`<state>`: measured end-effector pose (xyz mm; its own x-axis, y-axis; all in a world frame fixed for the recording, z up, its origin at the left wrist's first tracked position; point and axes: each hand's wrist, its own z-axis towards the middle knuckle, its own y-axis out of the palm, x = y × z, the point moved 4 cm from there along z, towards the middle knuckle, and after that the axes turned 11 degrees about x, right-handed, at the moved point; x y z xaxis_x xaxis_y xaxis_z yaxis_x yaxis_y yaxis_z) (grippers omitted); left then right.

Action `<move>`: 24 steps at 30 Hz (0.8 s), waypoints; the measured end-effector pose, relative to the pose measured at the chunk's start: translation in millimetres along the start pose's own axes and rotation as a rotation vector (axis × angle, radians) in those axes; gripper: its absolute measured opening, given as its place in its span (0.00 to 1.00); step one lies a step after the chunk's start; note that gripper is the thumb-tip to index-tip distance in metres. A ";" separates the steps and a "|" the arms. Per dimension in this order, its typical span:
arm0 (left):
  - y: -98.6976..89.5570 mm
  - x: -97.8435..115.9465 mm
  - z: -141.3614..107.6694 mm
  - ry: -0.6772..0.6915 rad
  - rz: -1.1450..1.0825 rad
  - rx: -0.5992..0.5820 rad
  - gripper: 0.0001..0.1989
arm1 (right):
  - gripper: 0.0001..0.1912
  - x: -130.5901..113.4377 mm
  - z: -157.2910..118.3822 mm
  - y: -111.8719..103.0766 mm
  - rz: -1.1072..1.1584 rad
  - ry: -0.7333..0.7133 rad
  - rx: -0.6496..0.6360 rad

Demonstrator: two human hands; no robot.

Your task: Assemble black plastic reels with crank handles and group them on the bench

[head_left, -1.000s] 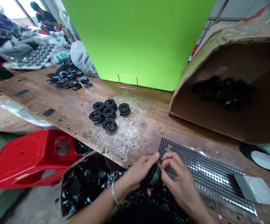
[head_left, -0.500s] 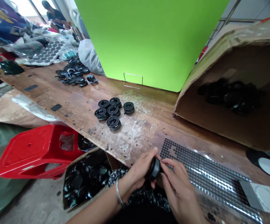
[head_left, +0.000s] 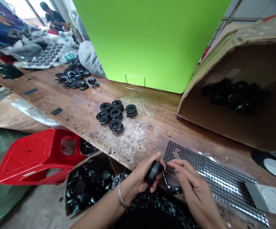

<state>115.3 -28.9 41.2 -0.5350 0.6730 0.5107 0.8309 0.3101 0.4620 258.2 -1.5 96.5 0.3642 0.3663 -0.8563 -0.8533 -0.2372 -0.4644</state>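
Black round device [head_left: 152, 173]: ribbed rim, hinged arm [head_left: 165, 179] ending in smaller disc [head_left: 174, 190]; tilted, held above lap. Left hand [head_left: 140, 175] clamped round ribbed body; right hand [head_left: 194, 186] beside arm, fingers bunched, grip cannot be told. Dotted sheet [head_left: 214, 170] just beyond right hand. Tabletop [head_left: 157, 122] extends between black rounds [head_left: 116, 113] and carton [head_left: 214, 128]; front edge [head_left: 104, 150] slants toward left hand.

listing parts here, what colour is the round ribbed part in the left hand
The round ribbed part is black, clearest in the head view.
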 end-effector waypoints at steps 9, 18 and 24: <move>-3.2 -1.8 0.5 0.057 -0.004 0.060 0.22 | 0.18 -17.6 -2.5 3.2 -0.365 -0.438 -0.084; -9.2 33.1 -10.7 0.359 0.078 0.197 0.28 | 0.08 77.7 42.7 -13.1 -0.450 0.005 0.080; -16.8 38.8 -5.8 0.488 0.017 0.293 0.29 | 0.09 90.0 52.2 3.9 -0.620 -0.016 -0.012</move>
<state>79.7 -11.9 57.5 -0.4723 0.3130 0.8240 0.8102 0.5223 0.2660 268.2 77.5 29.4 0.7851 0.4524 -0.4230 -0.4804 0.0136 -0.8770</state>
